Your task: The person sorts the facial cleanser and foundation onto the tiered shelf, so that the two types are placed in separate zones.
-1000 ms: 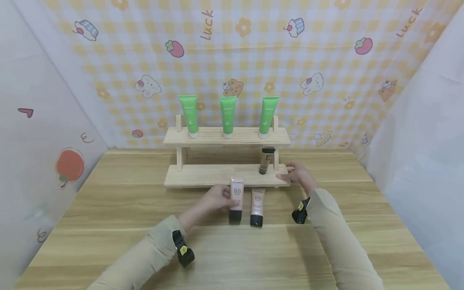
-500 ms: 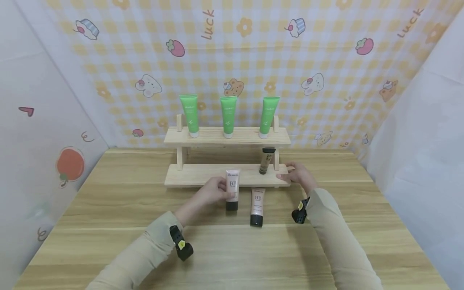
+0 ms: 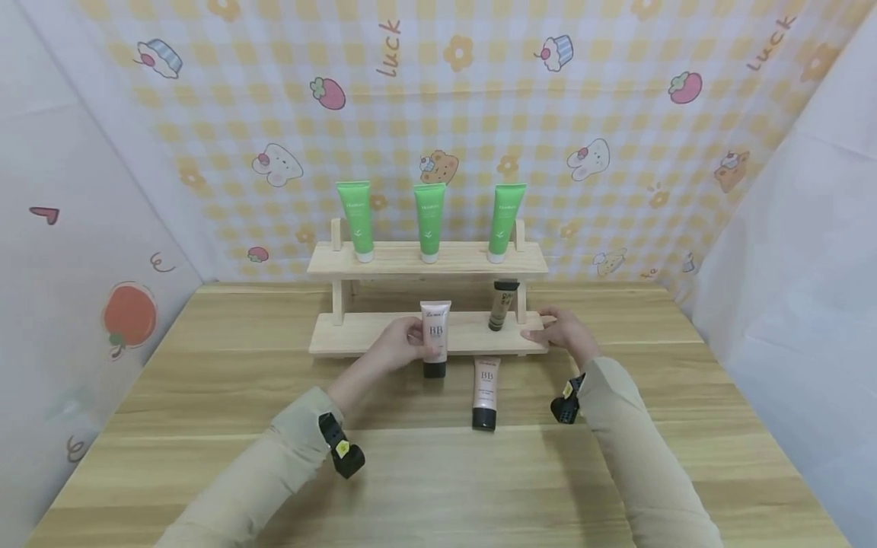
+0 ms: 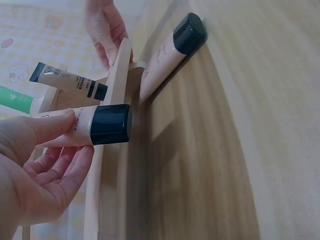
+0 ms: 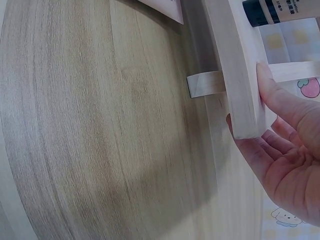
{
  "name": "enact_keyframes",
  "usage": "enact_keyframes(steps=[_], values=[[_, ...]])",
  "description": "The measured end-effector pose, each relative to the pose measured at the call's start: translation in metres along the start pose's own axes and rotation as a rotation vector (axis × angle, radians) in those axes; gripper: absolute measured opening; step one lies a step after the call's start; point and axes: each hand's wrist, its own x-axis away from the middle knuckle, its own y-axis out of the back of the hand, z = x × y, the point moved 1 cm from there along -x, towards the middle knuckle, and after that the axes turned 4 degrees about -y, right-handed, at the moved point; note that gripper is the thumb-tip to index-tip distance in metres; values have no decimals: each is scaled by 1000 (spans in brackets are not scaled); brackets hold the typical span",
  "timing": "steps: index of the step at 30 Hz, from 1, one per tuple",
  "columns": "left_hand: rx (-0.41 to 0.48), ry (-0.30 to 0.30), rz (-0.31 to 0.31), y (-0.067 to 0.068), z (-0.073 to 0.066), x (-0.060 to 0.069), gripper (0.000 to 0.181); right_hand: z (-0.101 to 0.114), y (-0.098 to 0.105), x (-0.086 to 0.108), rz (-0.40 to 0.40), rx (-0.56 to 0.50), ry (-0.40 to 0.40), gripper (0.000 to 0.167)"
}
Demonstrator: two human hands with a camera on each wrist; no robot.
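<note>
In the head view my left hand (image 3: 397, 344) pinches a pink BB cream tube (image 3: 435, 332), black cap down, in front of the lower shelf. The left wrist view shows the thumb on one side of that tube and fingers on the other, its black cap (image 4: 111, 124) sticking out. My right hand (image 3: 558, 332) grips the right end of the lower board of the wooden two-tier rack (image 3: 384, 329); thumb above, fingers underneath in the right wrist view. A second BB cream tube (image 3: 486, 388) lies on the table in front of the rack.
A brown tube with a dark cap (image 3: 503, 304) stands at the right of the lower shelf. Three green tubes (image 3: 429, 221) stand along the upper shelf. The wooden table (image 3: 438, 487) meets a patterned cloth backdrop (image 3: 384, 137) behind the rack.
My left hand has lifted the BB cream tube and carried it back and slightly left, to the lower shelf's front edge. The right hand stays at the rack's end.
</note>
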Motion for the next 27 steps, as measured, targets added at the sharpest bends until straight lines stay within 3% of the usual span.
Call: enact_keyframes(steps=[5, 10, 18, 27], values=[[20, -18, -9, 3, -3, -4, 47, 1, 1, 0, -1, -4, -8, 80], [8, -52, -62, 8, -7, -7, 43, 1, 0, 2, 4, -1, -16, 80], [28, -48, -107, 10, -13, -14, 43, 1, 1, 2, -3, -6, 0, 79], [-19, -121, -142, 10, -11, -21, 43, 1, 0, 1, -10, 22, -3, 80]])
